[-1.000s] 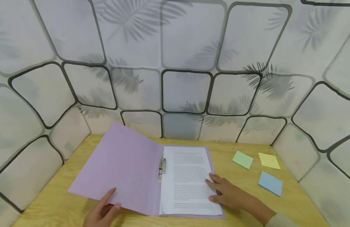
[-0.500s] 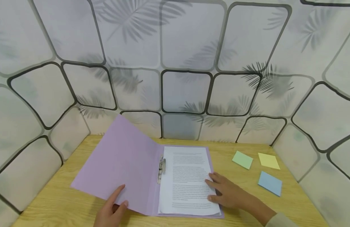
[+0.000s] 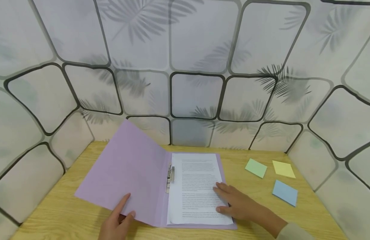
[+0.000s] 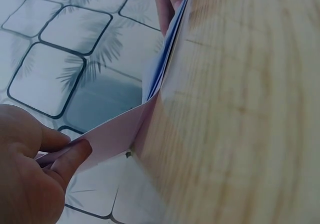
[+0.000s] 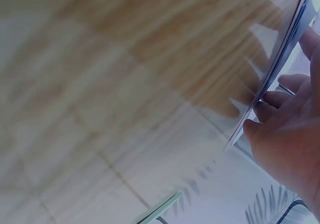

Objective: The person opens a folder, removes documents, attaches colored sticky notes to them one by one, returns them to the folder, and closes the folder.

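A purple folder (image 3: 133, 173) lies open on the wooden table, its left cover raised at a slant. My left hand (image 3: 114, 220) pinches the lower edge of that cover between thumb and fingers, also plain in the left wrist view, where the hand (image 4: 30, 169) is close up. A stack of printed paper (image 3: 200, 190) rests on the folder's right side. Beside the fold sits a metal clip (image 3: 169, 178), left of the sheets. My right hand (image 3: 237, 201) rests over the paper's right edge, fingers extended. In the right wrist view its fingertips (image 5: 251, 129) are right at the sheet edges.
To the right lie three sticky-note pads: a green pad (image 3: 256, 168), a yellow pad (image 3: 284, 169) and a blue pad (image 3: 285, 193). Patterned walls (image 3: 197, 96) enclose the wooden table (image 3: 52, 206) at the back and both sides.
My left hand has moved right, and the cover it pinches has tilted up more steeply. The paper stack has shifted slightly left. My right fingers reach a little further over the sheets.
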Available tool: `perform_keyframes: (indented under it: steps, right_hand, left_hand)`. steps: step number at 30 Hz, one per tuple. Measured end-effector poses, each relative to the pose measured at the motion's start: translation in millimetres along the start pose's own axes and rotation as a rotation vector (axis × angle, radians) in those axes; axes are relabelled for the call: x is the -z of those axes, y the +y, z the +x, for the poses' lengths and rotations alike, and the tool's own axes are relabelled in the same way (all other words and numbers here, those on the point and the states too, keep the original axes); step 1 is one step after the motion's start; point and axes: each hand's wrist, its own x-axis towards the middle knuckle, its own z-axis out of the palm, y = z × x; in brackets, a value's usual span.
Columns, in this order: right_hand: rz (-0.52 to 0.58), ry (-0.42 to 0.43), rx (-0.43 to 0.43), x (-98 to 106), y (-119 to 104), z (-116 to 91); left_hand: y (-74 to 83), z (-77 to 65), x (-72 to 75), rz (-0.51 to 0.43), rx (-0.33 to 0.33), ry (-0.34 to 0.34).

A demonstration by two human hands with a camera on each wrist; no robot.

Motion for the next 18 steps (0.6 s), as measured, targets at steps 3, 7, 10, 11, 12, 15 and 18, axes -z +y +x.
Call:
perform_keyframes:
  steps: [3,7,10,11,12,15,18]
  right_hand:
    - [-0.034,-0.017,0.014,2,-1,-1]
    - [-0.079,-0.006,0.033,3,1,-5]
    - [-0.089,-0.003,0.023,1,5,-8]
    - [-0.088,-0.002,0.02,0,7,-9]
    - [-0.087,-0.001,0.016,0,8,-10]
    - [-0.079,0.007,0.01,-1,12,-14]
    - [-0.083,0.018,0.01,0,15,-18]
  left_hand:
    - [-0.6,1.6,1.0,-0.003,0.019,0.005]
    - [-4.5,4.6,3.8,-0.002,0.019,0.029]
    - [-9.1,7.1,10.1,-0.002,0.03,0.018]
    - [-10.9,8.0,13.0,-0.009,0.034,0.009]
    - [-12.9,9.0,16.2,-0.014,0.029,0.003]
    - [-19.0,11.8,27.2,-0.017,0.034,-0.011]
    - [-26.1,15.4,38.3,0.0,-0.011,0.023]
